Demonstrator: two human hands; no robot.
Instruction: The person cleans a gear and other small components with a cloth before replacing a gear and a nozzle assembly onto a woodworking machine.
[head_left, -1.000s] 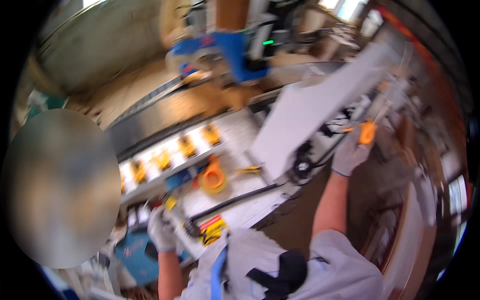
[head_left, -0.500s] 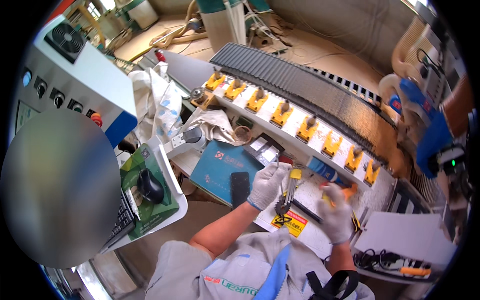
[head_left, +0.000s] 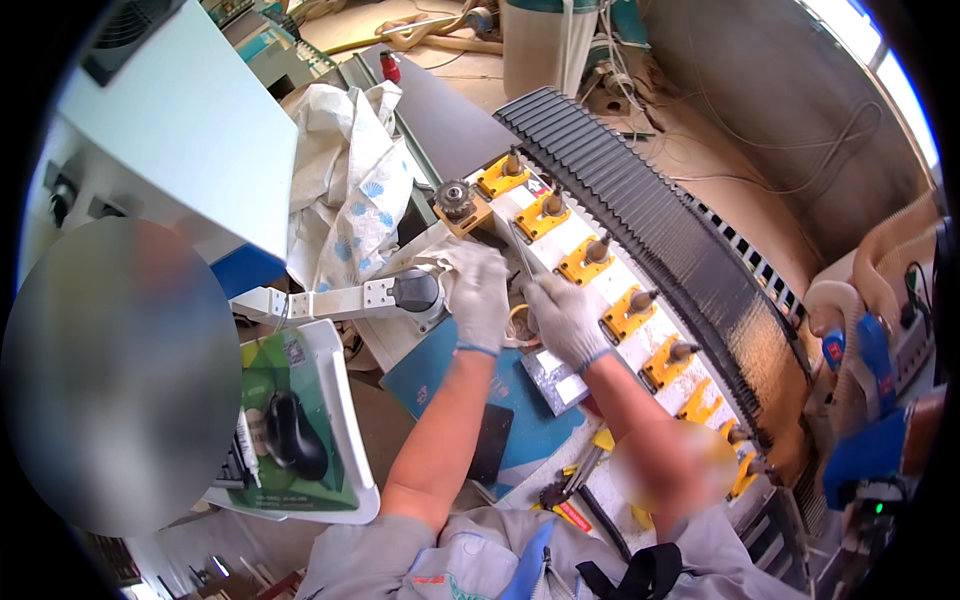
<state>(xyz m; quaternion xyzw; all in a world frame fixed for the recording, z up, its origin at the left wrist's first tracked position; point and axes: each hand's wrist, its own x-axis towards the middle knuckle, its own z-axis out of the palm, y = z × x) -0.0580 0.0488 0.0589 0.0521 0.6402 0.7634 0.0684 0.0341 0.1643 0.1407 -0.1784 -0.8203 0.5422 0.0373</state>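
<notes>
My gloved left hand (head_left: 481, 298) is over the pale cloth (head_left: 432, 256). Motion blurs its fingers, so whether they grip the cloth does not show. Close beside it, my gloved right hand (head_left: 566, 318) is closed around a thin metal rod (head_left: 522, 250), which points up toward the row of yellow tool clips. A round dish (head_left: 519, 323) is partly hidden between the two hands. Just beyond them stands a toothed cutter (head_left: 455, 199) on a yellow-brown block. Below my right hand, a dark case with pale labels (head_left: 553, 380) lies on the blue box (head_left: 420, 368).
Yellow clips (head_left: 584, 262) with tool holders line the white ledge at right, beside a black ribbed cover (head_left: 640, 205). A jointed support arm (head_left: 350, 301) reaches toward the bench at left. A tray (head_left: 350, 440) carries a black mouse (head_left: 292, 435). Hand tools (head_left: 580, 475) lie near my body.
Both hands have moved to the far left of the bench, near the cloth and cutter. My right hand has come away from the orange-handled item. The view has swung as well.
</notes>
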